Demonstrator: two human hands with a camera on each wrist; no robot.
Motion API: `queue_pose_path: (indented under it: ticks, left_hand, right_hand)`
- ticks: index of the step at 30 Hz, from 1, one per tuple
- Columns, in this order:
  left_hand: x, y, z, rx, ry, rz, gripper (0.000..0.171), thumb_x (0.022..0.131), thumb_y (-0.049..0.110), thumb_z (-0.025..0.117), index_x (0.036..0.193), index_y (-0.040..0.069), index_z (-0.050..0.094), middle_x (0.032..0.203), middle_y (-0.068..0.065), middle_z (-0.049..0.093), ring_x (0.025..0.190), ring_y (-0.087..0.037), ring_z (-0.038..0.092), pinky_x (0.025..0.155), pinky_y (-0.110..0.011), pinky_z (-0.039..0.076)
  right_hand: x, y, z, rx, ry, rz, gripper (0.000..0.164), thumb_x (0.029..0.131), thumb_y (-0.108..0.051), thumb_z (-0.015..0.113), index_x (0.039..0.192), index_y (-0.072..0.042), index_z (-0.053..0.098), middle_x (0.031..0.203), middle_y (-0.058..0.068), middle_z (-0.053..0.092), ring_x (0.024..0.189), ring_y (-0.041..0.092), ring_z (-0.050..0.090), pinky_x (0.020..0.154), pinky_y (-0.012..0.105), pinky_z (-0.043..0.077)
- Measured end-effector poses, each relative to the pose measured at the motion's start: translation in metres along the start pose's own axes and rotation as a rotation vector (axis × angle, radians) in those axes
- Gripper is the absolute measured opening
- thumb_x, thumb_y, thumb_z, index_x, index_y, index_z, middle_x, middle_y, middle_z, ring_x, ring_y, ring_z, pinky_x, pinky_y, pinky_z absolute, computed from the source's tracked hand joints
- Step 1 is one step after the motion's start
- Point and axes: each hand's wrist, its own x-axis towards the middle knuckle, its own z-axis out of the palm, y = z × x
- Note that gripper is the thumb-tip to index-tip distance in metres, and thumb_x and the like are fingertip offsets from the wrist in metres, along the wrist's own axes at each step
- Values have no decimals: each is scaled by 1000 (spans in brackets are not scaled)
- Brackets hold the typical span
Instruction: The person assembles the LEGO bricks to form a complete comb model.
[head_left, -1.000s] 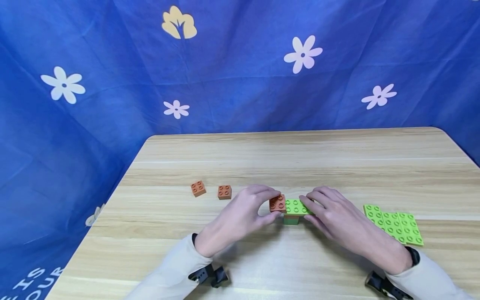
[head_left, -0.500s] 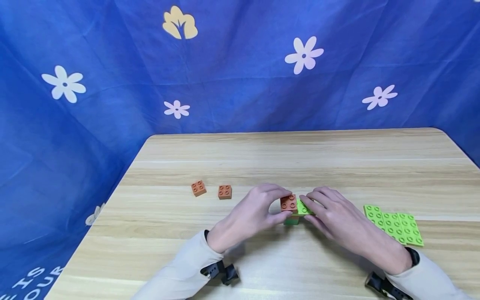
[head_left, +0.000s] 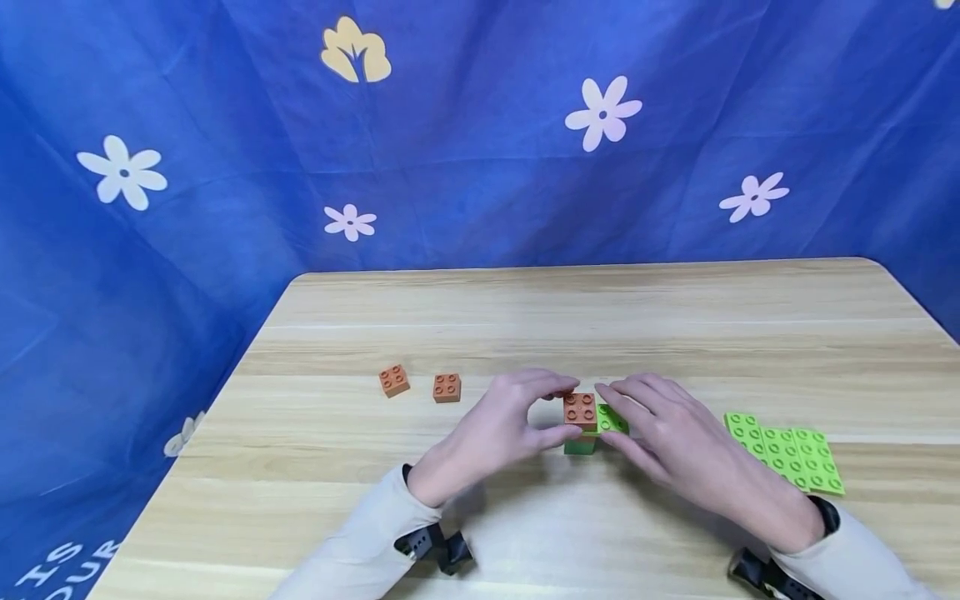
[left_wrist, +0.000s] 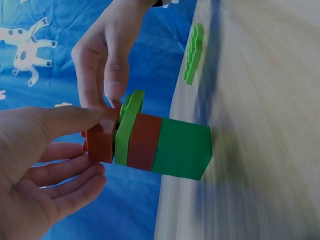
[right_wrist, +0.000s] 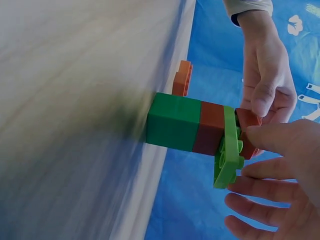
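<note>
A small stack stands upright mid-table: a dark green block (head_left: pixel 579 447) at the bottom, a reddish-brown brick (left_wrist: pixel 144 142) above it, then a lime green plate (head_left: pixel 612 419) jutting out to the right. On top lies another reddish-brown brick (head_left: pixel 580 411), over the plate's left part; the left wrist view shows a thin gap beneath it. My left hand (head_left: pixel 510 421) holds this top brick between thumb and index finger, other fingers loose. My right hand (head_left: pixel 667 425) has thumb and index around the brick's right side and the plate, fingers spread; exact contact is hard to tell.
Two loose reddish-brown bricks, one tilted (head_left: pixel 393 381) and one squarer to the edge (head_left: pixel 447 388), lie on the wooden table (head_left: pixel 360 492) to the left. Several lime green plates (head_left: pixel 786 452) lie together at the right, beside my right forearm. A blue flowered cloth (head_left: pixel 480 150) hangs behind.
My left hand has brought the top brick rightward, from beside the lime plate's left end to over its left part. The right hand's thumb and index have spread slightly apart.
</note>
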Motion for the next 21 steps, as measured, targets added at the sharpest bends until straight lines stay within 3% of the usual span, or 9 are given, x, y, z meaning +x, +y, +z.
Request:
queue_pose_path:
  ticks: [6, 21]
  left_hand:
    - [-3, -5, -1, -38, 46, 25, 31, 79, 13, 80, 105, -1, 70, 101, -10, 71, 88, -21, 68, 81, -21, 55]
    - [1, -6, -1, -43, 22, 52, 27, 81, 9, 78, 104, -1, 70, 101, -11, 71, 91, -20, 68, 83, -18, 53]
  right_hand:
    - [10, -4, 1, 16, 39, -15, 52, 102, -44, 39, 118, 0, 64, 110, 8, 65, 102, 24, 59, 86, 43, 53]
    - [16, -1, 4, 65, 47, -12, 43, 100, -40, 48, 109, -3, 68, 105, 6, 67, 99, 22, 61, 87, 41, 53]
